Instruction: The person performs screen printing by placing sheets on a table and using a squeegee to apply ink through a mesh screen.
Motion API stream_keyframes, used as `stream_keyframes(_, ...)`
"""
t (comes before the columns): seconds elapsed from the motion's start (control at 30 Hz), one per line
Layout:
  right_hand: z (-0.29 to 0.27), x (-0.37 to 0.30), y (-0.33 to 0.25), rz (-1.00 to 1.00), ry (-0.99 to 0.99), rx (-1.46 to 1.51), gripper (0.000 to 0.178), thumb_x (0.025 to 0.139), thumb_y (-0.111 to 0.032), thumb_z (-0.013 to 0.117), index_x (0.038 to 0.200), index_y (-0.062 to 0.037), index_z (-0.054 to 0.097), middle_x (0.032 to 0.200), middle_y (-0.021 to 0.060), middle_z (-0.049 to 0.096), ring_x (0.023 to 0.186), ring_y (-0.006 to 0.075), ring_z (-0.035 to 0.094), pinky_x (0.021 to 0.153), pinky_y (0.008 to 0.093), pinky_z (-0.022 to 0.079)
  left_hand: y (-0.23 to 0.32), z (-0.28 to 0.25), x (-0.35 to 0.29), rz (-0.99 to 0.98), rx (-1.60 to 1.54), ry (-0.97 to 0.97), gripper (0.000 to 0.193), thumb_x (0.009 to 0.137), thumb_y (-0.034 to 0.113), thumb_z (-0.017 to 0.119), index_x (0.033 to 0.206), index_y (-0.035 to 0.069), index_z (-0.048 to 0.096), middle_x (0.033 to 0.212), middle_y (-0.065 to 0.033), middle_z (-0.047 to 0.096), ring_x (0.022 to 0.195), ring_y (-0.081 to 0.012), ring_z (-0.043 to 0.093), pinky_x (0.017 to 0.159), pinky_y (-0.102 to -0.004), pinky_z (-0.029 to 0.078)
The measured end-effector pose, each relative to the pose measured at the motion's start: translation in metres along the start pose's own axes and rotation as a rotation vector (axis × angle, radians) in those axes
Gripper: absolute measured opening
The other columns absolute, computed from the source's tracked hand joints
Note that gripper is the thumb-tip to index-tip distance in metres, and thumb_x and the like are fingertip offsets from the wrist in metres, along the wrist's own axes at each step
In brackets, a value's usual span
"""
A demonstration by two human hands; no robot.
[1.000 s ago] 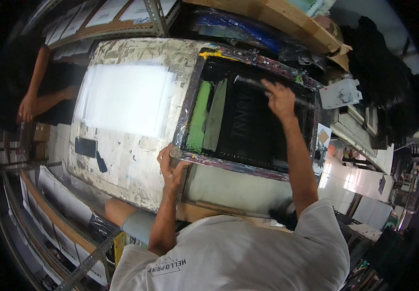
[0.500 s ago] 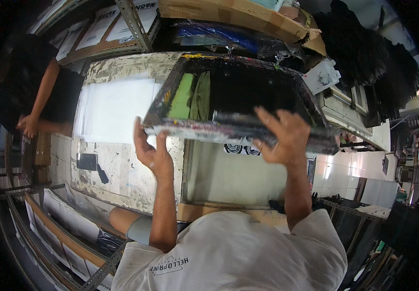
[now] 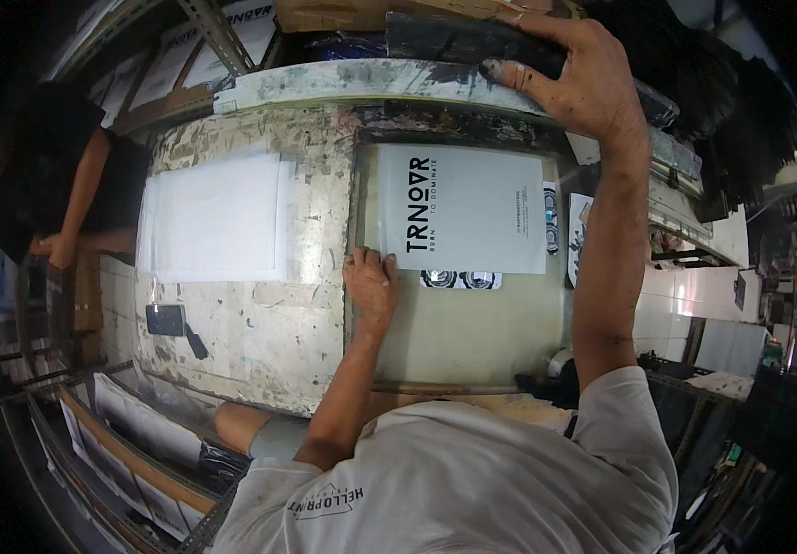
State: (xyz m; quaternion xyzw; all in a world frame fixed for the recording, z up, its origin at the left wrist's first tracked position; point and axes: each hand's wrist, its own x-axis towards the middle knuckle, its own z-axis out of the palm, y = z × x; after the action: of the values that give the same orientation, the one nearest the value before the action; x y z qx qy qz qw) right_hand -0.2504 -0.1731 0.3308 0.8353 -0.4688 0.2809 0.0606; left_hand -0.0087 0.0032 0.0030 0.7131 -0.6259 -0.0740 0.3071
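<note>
One black-printed white sheet (image 3: 481, 208) lies on the pale panel (image 3: 472, 337) of the worktop (image 3: 251, 342), partly covering small patterned prints (image 3: 461, 279); left hand (image 3: 372, 286) at its near left corner, fingers bent, can't tell if that grip pinches the paper. Right hand (image 3: 594, 88) is at the far side, grip spanning and holding a dark bar (image 3: 444, 37) against the raised frame (image 3: 324, 85). Blank white sheets (image 3: 218, 222) stacked on the left, dark rectangular thing (image 3: 166, 319) nearer the person.
</note>
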Motion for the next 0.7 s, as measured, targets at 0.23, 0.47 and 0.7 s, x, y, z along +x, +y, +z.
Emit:
stream_keyframes(0.23,-0.025,0.019,-0.025,0.058,-0.021,0.077,0.05,0.068,-0.034,0.086,0.104,-0.0007,0.076,0.103,0.0207,0.073,0.098,0.0346,0.069,0.093,0.0422,0.05,0.015,-0.02,0.028,-0.156,-0.546,0.148,0.013,0.092,0.011,0.067,0.087,0.001,0.06,0.087,-0.013,0.059,0.084,-0.0318,0.055,0.08,-0.0424,0.043)
stream_keyframes(0.47,-0.005,0.014,0.01,-0.019,0.054,-0.005,0.054,0.075,-0.035,0.085,0.117,-0.0029,0.074,0.107,0.0205,0.074,0.094,0.0302,0.071,0.089,0.0368,0.053,-0.049,-0.073,0.046,-0.497,-0.716,0.194,0.019,0.099,0.021,0.065,0.09,0.005,0.063,0.079,0.0059,0.053,0.072,-0.0065,0.039,0.064,-0.0256,0.035)
stream_keyframes(0.7,-0.003,0.012,0.009,0.085,0.008,0.015,0.057,0.077,-0.034,0.085,0.121,-0.0001,0.07,0.115,0.0216,0.07,0.107,0.0287,0.067,0.096,0.0373,0.049,-0.199,-0.133,0.028,-0.512,-0.527,0.458,0.021,0.099,0.02,0.062,0.097,-0.001,0.066,0.086,-0.0024,0.06,0.084,-0.0145,0.05,0.079,-0.0309,0.042)
